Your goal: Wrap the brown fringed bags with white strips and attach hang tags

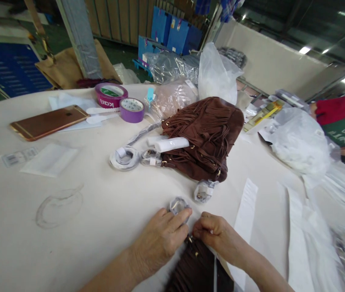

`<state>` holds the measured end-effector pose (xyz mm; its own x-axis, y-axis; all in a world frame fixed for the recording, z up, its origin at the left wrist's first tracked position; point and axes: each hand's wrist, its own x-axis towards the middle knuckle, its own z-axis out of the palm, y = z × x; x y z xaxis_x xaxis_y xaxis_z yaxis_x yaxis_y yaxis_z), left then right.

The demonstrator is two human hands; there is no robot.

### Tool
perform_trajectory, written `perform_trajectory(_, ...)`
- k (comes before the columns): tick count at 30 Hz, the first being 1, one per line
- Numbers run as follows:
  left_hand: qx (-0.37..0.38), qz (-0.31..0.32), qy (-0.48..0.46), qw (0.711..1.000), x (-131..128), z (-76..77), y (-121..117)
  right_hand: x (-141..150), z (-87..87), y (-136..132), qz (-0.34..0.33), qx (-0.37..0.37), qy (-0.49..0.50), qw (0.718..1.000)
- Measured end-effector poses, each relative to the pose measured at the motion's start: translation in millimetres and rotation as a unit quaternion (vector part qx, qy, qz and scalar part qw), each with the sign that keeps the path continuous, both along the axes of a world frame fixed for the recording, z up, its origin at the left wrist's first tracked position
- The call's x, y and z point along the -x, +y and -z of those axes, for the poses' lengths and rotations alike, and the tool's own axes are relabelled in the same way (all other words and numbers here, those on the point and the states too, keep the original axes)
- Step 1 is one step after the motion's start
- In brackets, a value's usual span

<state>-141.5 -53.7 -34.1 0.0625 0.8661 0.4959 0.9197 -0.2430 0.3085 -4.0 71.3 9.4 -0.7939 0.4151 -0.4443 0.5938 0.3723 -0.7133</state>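
A clear plastic bag (172,67) far beyond the hands held something shiny that could not be made out, and a white plastic bag (300,142) off to the right of them bulged with pale contents. Straight ahead of the hands lay a second brown fringed bag (204,138), with a white paper roll (171,144) resting on it and a wrapped metal ring (125,157) just to its left. Further off to the left sat two purple tape rolls (132,110) and a rose-gold phone (50,121). White paper strips (245,211) lay just right of the hands.

The left hand (160,239) was closed, its fingertips pinching a small wrapped metal fitting (178,205) at the top of the brown fringed bag (195,267), which lay directly beneath both hands at the near table edge. The right hand (217,235) was curled tight beside it, thumb and fingers pressed on the same fitting's white wrapping, the two hands touching.
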Motion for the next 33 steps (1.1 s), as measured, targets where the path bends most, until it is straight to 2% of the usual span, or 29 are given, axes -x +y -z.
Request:
perform_trajectory(8,0.000,0.004,-0.004,1.000,1,2.7,0,3,0.4,0,0.015,0.055,-0.015,0.998)
perform_trajectory(13,-0.018,-0.005,-0.029,0.999,-2,-3.5,-11,5,-3.9,-1,0.007,0.068,-0.029,0.997)
perform_trajectory(15,0.008,-0.039,-0.080,0.996,-9,-5.0,-19,5,-4.0,-2,0.003,0.064,-0.021,0.998)
perform_trajectory(18,0.091,-0.114,-0.160,0.976,-24,-3.2,-26,3,-1.6,-2,0.001,0.061,-0.007,0.998)
perform_trajectory(21,0.128,-0.165,-0.156,0.965,-37,0.0,-24,2,0.8,-3,0.002,0.061,0.002,0.998)
perform_trajectory(24,0.116,-0.189,-0.125,0.967,-44,1.4,-17,2,1.0,-4,0.007,0.050,0.002,0.999)
perform_trajectory(28,0.061,-0.196,-0.108,0.973,-47,6.2,-10,2,1.2,-5,0.010,0.036,-0.006,0.999)
perform_trajectory(33,0.023,-0.174,-0.119,0.977,-50,15.0,-11,1,1.5,-6,0.010,0.021,-0.001,1.000)
